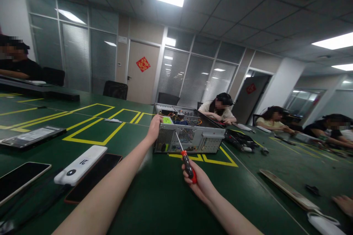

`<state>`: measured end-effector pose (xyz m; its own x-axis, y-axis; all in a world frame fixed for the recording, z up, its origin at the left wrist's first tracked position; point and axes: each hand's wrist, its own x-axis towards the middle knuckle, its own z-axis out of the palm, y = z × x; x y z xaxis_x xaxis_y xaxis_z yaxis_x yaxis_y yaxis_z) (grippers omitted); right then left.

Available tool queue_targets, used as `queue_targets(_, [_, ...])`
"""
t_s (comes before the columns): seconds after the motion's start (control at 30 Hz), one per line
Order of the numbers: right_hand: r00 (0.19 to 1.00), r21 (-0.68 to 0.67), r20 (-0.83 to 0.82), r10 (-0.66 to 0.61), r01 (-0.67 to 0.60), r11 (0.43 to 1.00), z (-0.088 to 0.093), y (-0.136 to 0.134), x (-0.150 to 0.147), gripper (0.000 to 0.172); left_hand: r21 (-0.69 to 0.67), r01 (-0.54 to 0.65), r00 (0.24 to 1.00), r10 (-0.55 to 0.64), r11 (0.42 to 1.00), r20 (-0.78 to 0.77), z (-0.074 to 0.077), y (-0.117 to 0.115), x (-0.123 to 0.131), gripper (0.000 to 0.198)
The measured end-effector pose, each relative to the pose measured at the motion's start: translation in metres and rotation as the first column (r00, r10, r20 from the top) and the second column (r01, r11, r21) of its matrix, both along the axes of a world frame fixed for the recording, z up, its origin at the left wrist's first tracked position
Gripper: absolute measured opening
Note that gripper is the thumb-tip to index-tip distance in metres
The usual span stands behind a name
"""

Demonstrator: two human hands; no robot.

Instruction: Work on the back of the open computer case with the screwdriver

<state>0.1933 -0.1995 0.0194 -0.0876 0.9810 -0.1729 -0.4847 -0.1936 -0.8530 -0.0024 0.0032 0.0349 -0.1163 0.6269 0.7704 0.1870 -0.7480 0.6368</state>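
Observation:
An opened computer case (197, 134) lies on its side on the green table, its rear panel with vents and ports facing me. My left hand (154, 127) is closed on its left rear corner, beside a power supply (167, 120) with a yellow-green label; some fingers are hidden. In my right hand (199, 183) is a screwdriver (188, 165) with a red and black handle, gripped with the fingers wrapped round it. Its shaft points up and left, with the tip at the rear panel near the power supply's edge. I cannot tell whether the tip sits in a screw.
Left on the table (154, 198) are a white device (82, 163) marked 21, a dark phone (96, 176), another phone (22, 180) and a hard drive (34, 136). Black parts (239, 139) lie right of the case. Several people sit around the table.

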Motion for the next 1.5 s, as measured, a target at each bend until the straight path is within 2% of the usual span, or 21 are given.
queue_targets(0.27, [1.000,0.002,0.003,-0.015,0.015,1.000,-0.002,0.004,0.000,0.017,-0.004,-0.006,1.000,0.006,1.000,-0.004,0.000,-0.002,-0.001,0.036])
queue_targets(0.43, [1.000,-0.071,-0.003,-0.031,0.030,0.997,0.007,0.003,0.001,0.013,-0.005,-0.001,1.000,0.001,1.000,-0.011,0.001,-0.003,-0.001,0.035])
queue_targets(0.6, [0.986,-0.112,-0.034,0.165,-0.168,0.979,0.027,0.003,0.009,0.021,-0.024,-0.007,1.000,0.007,1.000,-0.006,0.001,-0.003,-0.001,0.036])
queue_targets(0.7, [0.943,-0.116,-0.040,0.330,-0.332,0.936,0.044,0.002,0.014,0.022,-0.036,-0.008,1.000,0.008,0.999,-0.020,0.000,-0.002,-0.001,0.035])
queue_targets(0.77, [0.900,-0.109,0.004,0.435,-0.432,0.895,0.054,0.000,0.017,0.030,-0.029,-0.016,1.000,0.015,0.999,-0.017,0.000,-0.002,-0.001,0.036])
queue_targets(0.83, [0.882,-0.072,0.053,0.468,-0.464,0.883,0.058,-0.001,0.019,0.040,-0.006,-0.020,1.000,0.019,1.000,-0.016,0.000,-0.002,-0.001,0.036])
queue_targets(1.0, [0.861,-0.044,0.051,0.506,-0.505,0.862,0.044,-0.001,0.024,0.057,0.015,-0.006,1.000,0.006,1.000,-0.020,0.003,-0.004,-0.001,0.036])
queue_targets(1.23, [0.907,-0.028,0.003,0.421,-0.421,0.907,0.028,0.005,0.031,0.031,-0.007,-0.012,1.000,0.012,1.000,-0.004,0.003,-0.004,0.000,0.035])
queue_targets(1.37, [0.879,-0.096,-0.021,0.476,-0.475,0.874,0.027,0.009,0.033,0.030,-0.005,-0.014,1.000,0.014,1.000,-0.011,0.002,-0.003,0.000,0.035])
queue_targets(1.5, [0.911,-0.061,-0.044,0.410,-0.412,0.909,0.034,0.005,0.033,0.022,-0.025,-0.022,1.000,0.022,0.999,-0.002,0.001,-0.002,0.000,0.035])
